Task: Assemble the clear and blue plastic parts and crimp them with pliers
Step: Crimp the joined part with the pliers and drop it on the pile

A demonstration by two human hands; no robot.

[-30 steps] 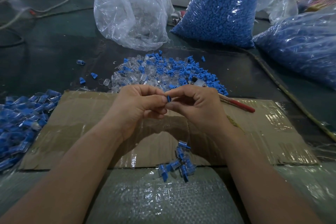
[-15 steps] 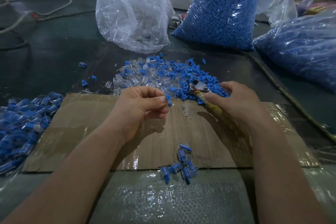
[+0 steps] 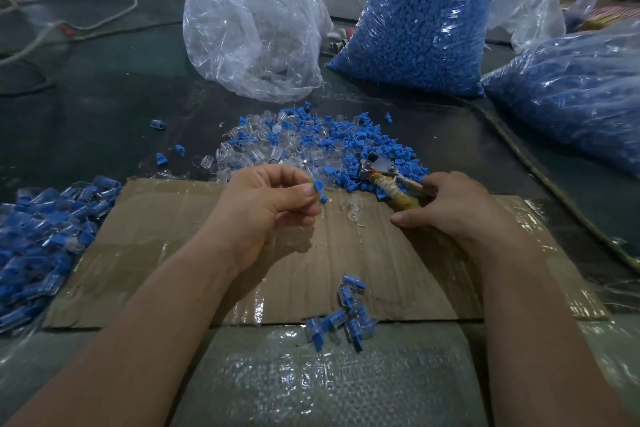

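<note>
My left hand point(image 3: 266, 201) pinches a small assembled clear and blue part point(image 3: 320, 191) between thumb and fingertips, held above the cardboard sheet point(image 3: 166, 239). My right hand point(image 3: 450, 204) grips the wrapped handles of the pliers point(image 3: 388, 177), whose metal jaws point left over the edge of the loose pile. That pile of clear and blue parts point(image 3: 311, 146) lies just beyond both hands. One clear piece point(image 3: 353, 211) lies on the cardboard between the hands.
A small cluster of finished blue pieces point(image 3: 341, 315) sits at the cardboard's near edge. A heap of finished pieces point(image 3: 38, 232) lies at the left. Behind stand a clear bag point(image 3: 252, 31), a bag of blue parts point(image 3: 422, 31) and another blue bag point(image 3: 581, 87).
My right hand left the part, reached right and took hold of the pliers. My left hand kept the part pinched and stayed nearly in place.
</note>
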